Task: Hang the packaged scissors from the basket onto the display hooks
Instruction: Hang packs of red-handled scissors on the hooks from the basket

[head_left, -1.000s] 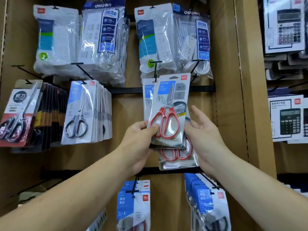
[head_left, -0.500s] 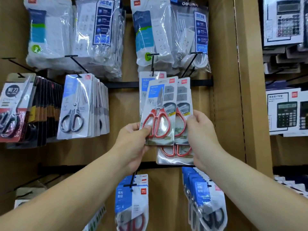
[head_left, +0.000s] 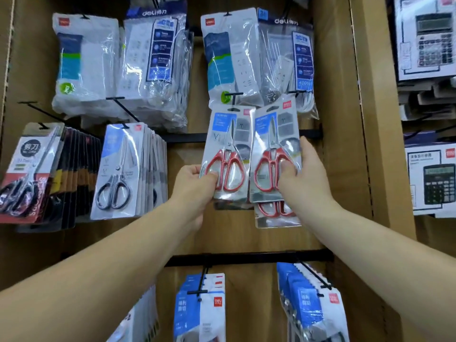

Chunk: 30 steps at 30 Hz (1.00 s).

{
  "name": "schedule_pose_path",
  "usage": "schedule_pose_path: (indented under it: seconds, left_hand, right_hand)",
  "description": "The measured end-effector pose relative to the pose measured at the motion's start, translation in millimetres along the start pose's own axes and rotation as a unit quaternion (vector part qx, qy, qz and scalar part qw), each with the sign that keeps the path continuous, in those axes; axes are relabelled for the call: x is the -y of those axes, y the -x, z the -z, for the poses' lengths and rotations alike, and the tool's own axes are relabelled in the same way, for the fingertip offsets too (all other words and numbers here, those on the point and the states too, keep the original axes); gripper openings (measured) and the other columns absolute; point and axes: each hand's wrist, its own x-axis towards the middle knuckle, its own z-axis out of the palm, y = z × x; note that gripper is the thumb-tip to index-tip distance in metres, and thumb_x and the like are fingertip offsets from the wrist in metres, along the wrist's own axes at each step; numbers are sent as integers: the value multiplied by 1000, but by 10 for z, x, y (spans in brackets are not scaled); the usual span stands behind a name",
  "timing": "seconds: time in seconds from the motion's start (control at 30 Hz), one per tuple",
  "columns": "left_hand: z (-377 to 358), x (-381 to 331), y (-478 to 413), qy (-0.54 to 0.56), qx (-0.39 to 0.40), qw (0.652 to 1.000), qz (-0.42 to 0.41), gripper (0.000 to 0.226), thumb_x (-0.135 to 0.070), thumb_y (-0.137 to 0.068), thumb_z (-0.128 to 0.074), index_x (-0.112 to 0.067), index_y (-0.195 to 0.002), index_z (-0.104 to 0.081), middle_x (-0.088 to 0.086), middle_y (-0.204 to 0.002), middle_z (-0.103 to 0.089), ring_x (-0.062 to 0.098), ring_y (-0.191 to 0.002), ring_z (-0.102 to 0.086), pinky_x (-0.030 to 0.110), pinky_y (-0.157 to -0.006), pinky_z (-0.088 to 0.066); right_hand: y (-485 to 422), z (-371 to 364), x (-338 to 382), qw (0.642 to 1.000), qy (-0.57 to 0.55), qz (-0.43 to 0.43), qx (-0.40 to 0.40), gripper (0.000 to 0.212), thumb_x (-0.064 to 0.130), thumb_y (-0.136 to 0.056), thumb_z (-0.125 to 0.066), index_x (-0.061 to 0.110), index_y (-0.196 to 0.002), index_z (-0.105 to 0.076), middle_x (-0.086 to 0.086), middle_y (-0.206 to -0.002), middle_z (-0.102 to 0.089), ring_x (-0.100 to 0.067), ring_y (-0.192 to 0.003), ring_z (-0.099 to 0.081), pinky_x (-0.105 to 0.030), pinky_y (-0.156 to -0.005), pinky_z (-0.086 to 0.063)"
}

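Observation:
Two packs of red-handled scissors are held up side by side before the display wall. My left hand point(head_left: 197, 186) pinches the left pack point(head_left: 228, 149) at its lower left corner. My right hand point(head_left: 299, 176) grips the right pack point(head_left: 272, 144), thumb on the front over the handles. The left pack's top slot sits just under a black hook point(head_left: 233, 98). Another black hook point(head_left: 297, 92) ends near the right pack's top. A third red-handled pack point(head_left: 276, 214) shows below, behind the right pack. The basket is out of view.
Bagged power strips point(head_left: 153, 60) hang along the top row. Grey-handled scissor packs point(head_left: 118, 174) and black-carded packs point(head_left: 27, 169) fill hooks at left. Blue-carded packs point(head_left: 199, 309) hang below on a black rail point(head_left: 246, 259). Boxed calculators point(head_left: 434, 178) fill the shelves at right.
The packs, stacked together between both hands before, are now split apart. My right hand has taken one pack to the right and raised it; my left hand keeps the other under the left hook.

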Motion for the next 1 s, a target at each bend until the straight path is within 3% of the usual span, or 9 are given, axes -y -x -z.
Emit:
schedule_pose_path:
  seconds: [0.1,0.2,0.37,0.43,0.53,0.7,0.8,0.9,1.0]
  left_hand:
    - [3,119,14,-30,-3,1000,-6,23,-14,-103,-64,-8,-125,-59,8,-102,-80,16,-79,-80,25,-56,-59]
    - [21,242,21,-48,-5,999,-14,26,-18,-104,-65,-7,-125,-56,9,-108,-78,18,-85,-80,26,-58,-61]
    - [-36,189,-74,-96,-22,995,16,27,-15,-98,-73,-8,-115,-54,16,-113,-71,27,-85,-80,43,-70,-67]
    - [-54,194,-88,-110,-20,993,27,30,-14,-96,-75,-6,-116,-55,19,-113,-71,30,-88,-79,49,-73,-67]
    - [-36,266,-68,-144,-20,989,30,28,-24,-97,-75,-7,-113,-59,16,-107,-74,29,-91,-76,56,-82,-64]
    - [93,377,54,-218,-96,970,-50,36,-47,-94,-72,-21,-113,-57,5,-120,-63,22,-104,-64,48,-97,-57]
    - [78,278,346,-185,-19,978,-92,39,-60,-93,-68,-23,-107,-65,0,-109,-71,16,-98,-69,38,-87,-60]
    - [-46,203,544,-145,91,983,-68,39,-41,-89,-80,-17,-116,-63,-1,-102,-75,1,-82,-74,17,-62,-57]
    - [-81,158,504,-117,76,988,-69,41,-27,-89,-83,-15,-120,-59,2,-104,-76,6,-83,-77,21,-63,-61]
  right_hand:
    - [-40,12,-11,999,-26,-22,-8,55,11,-110,-50,36,-157,-37,13,-144,-58,-11,-134,-56,-38,-108,-53]
    - [2,70,-32,999,-25,-22,-1,48,10,-109,-50,37,-149,-47,16,-133,-65,-6,-121,-65,-23,-89,-60]
    - [106,149,-109,998,-47,-40,11,50,16,-107,-59,36,-150,-47,10,-133,-69,-12,-117,-71,-41,-92,-64]
    - [135,177,-94,996,-69,-47,12,43,16,-105,-63,39,-140,-53,9,-125,-73,-12,-107,-76,-35,-80,-67]
    - [175,181,-83,995,-90,-45,19,41,14,-102,-67,47,-121,-54,7,-115,-77,-9,-93,-79,-26,-65,-64]
    - [219,68,-120,994,-98,-45,12,43,14,-104,-64,45,-132,-51,9,-122,-73,-6,-99,-77,-23,-66,-63]
    - [219,-56,-147,994,-99,-46,4,40,12,-106,-61,40,-133,-54,9,-120,-75,-5,-100,-76,-21,-68,-62]
    - [218,-204,-161,994,-103,-44,1,39,9,-104,-63,33,-135,-56,9,-118,-75,-2,-100,-75,-19,-72,-62]
    - [222,-247,-139,990,-131,-57,4,31,23,-105,-64,45,-124,-53,14,-113,-76,-4,-99,-76,-20,-68,-62]
